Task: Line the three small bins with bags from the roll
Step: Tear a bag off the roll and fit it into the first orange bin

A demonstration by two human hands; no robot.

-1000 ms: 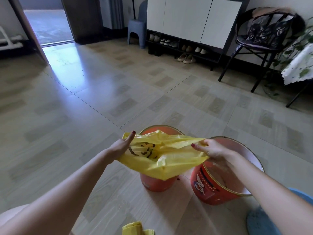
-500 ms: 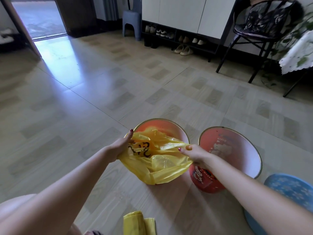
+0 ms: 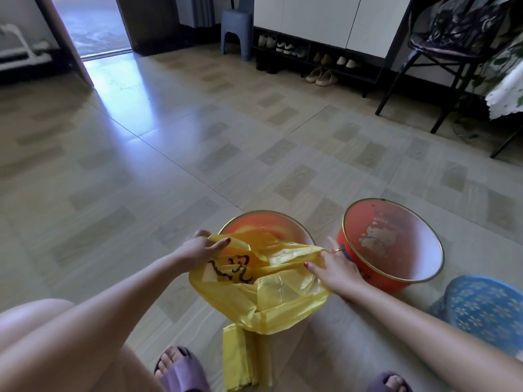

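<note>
A yellow plastic bag (image 3: 271, 287) with black writing drapes over the near side of an orange bin (image 3: 263, 223) with a gold rim. My left hand (image 3: 198, 251) pinches the bag's left edge at the bin's rim. My right hand (image 3: 335, 267) grips the bag's right edge. A second orange bin (image 3: 393, 241) stands unlined just to the right, tilted toward me. A blue patterned bin (image 3: 486, 304) sits at the lower right, partly cut off. The folded yellow stack of bags (image 3: 243, 360) lies on the floor between my feet.
I crouch on a tiled floor, purple slippers (image 3: 181, 372) at the bottom edge. A black chair (image 3: 441, 52) and a cloth-covered table (image 3: 506, 89) stand at the far right. A shoe rack (image 3: 311, 58) and a grey stool (image 3: 236, 32) line the far wall.
Both hands have lowered the bag further over the first bin and spread its mouth wider. The view has tilted down, so my feet and the folded bags now show.
</note>
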